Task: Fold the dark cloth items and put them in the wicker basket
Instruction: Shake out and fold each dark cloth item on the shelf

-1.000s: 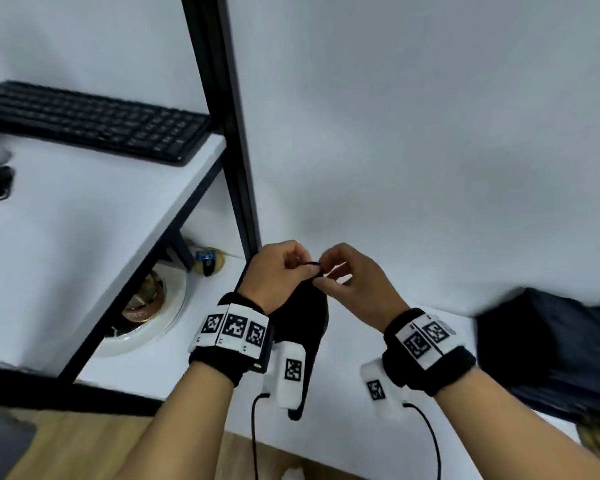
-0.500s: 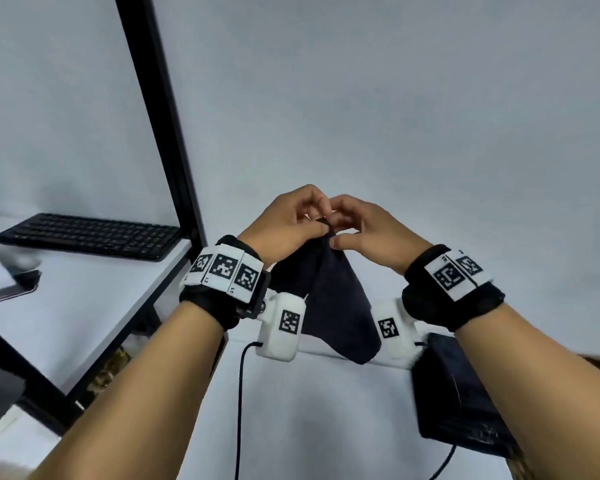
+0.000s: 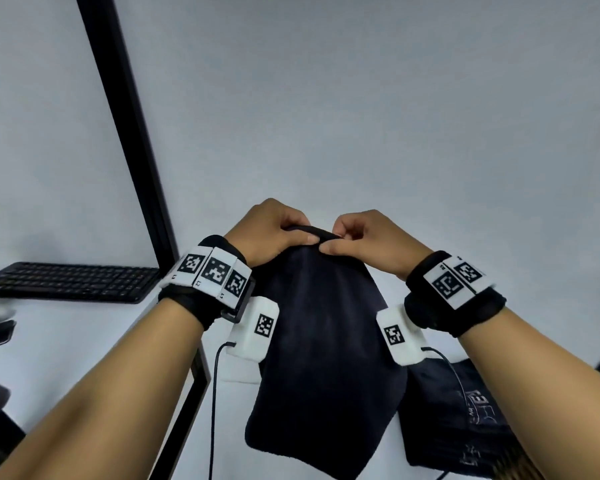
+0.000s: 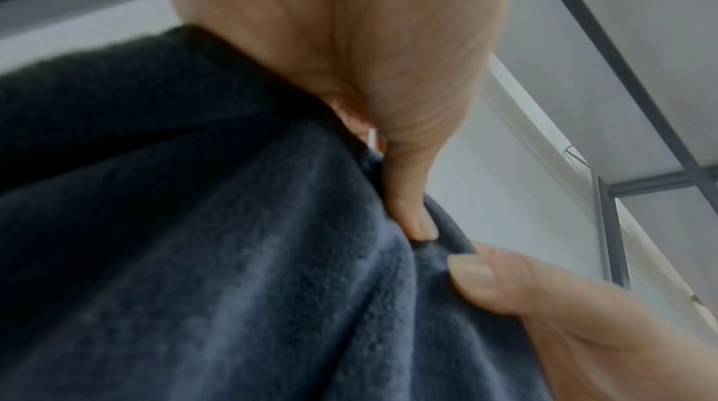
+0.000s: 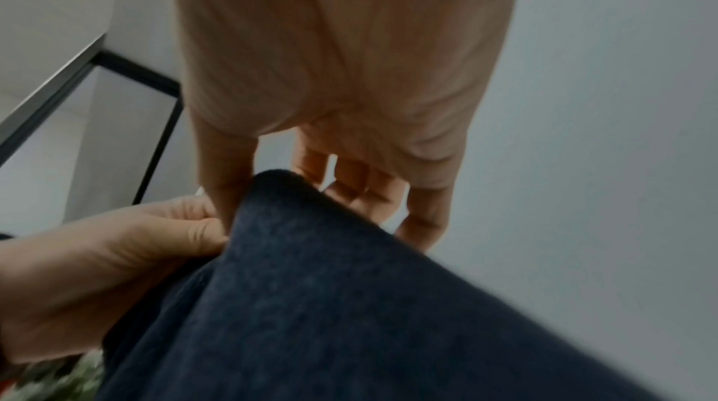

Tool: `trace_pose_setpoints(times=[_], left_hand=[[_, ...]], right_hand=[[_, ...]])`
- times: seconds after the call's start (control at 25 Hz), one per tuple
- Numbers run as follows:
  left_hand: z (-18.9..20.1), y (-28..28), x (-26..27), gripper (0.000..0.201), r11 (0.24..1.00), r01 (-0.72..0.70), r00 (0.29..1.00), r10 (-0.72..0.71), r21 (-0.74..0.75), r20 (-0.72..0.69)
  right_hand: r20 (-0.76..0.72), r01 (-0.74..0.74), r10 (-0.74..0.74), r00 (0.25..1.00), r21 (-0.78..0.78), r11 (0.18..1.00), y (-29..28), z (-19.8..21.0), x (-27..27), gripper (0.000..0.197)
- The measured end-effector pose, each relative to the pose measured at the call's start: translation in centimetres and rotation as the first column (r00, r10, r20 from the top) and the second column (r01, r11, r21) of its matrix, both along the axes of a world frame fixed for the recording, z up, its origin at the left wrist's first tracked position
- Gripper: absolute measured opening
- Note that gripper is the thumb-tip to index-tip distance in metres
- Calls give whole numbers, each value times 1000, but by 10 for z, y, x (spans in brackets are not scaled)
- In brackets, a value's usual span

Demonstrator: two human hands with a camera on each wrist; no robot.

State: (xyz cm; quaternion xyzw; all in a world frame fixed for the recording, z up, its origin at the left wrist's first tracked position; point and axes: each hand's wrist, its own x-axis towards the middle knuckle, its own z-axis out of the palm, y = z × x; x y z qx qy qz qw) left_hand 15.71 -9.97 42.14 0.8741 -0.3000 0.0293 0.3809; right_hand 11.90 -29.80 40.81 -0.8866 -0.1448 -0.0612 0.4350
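Note:
A dark navy fleece cloth (image 3: 321, 358) hangs in the air in front of me, held by its top edge. My left hand (image 3: 274, 233) pinches that edge on the left, and my right hand (image 3: 357, 237) pinches it right beside, thumbs nearly touching. In the left wrist view my left thumb presses into the cloth (image 4: 217, 254), with the right thumb close by. In the right wrist view the cloth (image 5: 330, 300) drapes over my right fingers. A second dark cloth (image 3: 465, 420) with pale print lies on the white table at lower right. The wicker basket is not in view.
A black keyboard (image 3: 70, 282) lies on a raised white shelf (image 3: 84, 337) at left. A black frame post (image 3: 125, 133) rises beside it against the grey wall. Cables hang from both wrist cameras.
Both hands have lifted the cloth higher and it now hangs longer and wider. The hands stay pinched together at its top edge. The view has tilted up toward the wall.

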Motion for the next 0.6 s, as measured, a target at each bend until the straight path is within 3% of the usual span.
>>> trace_pose_setpoints(times=[0.16, 0.32, 0.4, 0.6], left_hand=[[4, 15, 4, 10, 995, -85, 986, 91, -53, 141], [-3, 42, 10, 12, 979, -199, 962, 204, -45, 181], [-8, 51, 11, 13, 968, -245, 952, 250, -50, 176], [-10, 57, 9, 20, 948, -309, 943, 295, 78, 153]], right_hand=[[-139, -89, 94, 986, 41, 995, -13, -13, 1, 29], [-68, 22, -44, 997, -302, 953, -30, -24, 8, 41], [-26, 69, -85, 996, -386, 920, -37, -27, 11, 42], [244, 195, -155, 957, -149, 970, -27, -11, 13, 21]])
